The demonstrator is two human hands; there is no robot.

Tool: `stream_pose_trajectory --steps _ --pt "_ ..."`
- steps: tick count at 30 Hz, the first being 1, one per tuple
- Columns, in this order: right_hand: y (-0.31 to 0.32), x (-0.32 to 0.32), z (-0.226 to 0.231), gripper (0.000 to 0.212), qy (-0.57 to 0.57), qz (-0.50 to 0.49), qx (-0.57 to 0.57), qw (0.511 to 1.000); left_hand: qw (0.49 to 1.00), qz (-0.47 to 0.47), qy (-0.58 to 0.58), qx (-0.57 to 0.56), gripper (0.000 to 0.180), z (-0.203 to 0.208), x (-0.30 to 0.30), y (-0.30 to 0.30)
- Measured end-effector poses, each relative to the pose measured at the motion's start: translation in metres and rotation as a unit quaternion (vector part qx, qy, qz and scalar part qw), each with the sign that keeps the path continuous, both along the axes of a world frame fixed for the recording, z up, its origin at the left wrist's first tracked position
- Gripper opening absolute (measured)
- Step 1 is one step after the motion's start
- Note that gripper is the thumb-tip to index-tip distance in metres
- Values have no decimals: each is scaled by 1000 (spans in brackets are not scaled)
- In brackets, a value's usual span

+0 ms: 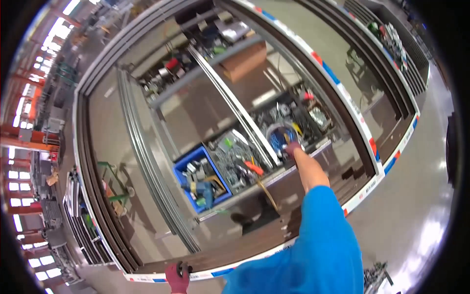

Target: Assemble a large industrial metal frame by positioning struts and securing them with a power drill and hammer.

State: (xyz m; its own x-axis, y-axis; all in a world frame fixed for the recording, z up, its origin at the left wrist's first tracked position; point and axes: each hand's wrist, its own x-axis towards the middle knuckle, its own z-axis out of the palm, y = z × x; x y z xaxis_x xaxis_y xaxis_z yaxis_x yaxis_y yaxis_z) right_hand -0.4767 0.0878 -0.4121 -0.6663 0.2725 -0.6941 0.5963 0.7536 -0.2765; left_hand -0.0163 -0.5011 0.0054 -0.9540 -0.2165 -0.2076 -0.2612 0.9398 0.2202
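Observation:
My right hand (293, 148), in a dark red glove, reaches over the frame into a tray of hardware. It is at a round blue coil (278, 137), with a small yellow piece (297, 128) close by; its fingers are too small and hidden to read. At the near edge of the large frame (220, 272), my left hand (177, 277) is curled, its dark fingertips bent. Whatever it may hold I cannot make out. Left of the coil lie loose metal fittings (232, 157) and an orange-handled tool (254, 168). A blue bin (179, 177) stands beside them with a teal power tool (205, 191) inside.
Dark stacked profiles (105, 220) with a white, red and blue taped edge surround the trays. A white bar (230, 100) crosses between them. Farther back are a second hardware tray (171, 73) and a cardboard box (247, 61). A green stand (115, 181) is at left.

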Motion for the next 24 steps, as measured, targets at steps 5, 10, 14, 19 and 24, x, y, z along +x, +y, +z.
stream_pose_trajectory --steps 5,10,14,19,24 --pt "-8 6 12 77 21 -51 15 998 998 -54 -40 5 28 -1 -15 -12" --pt "18 13 -14 71 38 42 85 995 984 -144 -99 44 36 -14 -22 -28" --pt "-58 20 39 72 50 79 187 978 988 -84 -127 35 36 9 -28 -16" --pt "-170 49 83 61 299 236 -86 921 990 -20 -116 80 38 5 -25 -13" --pt "-346 127 -31 79 -19 127 -364 923 992 -16 -99 78 44 0 -39 -19"
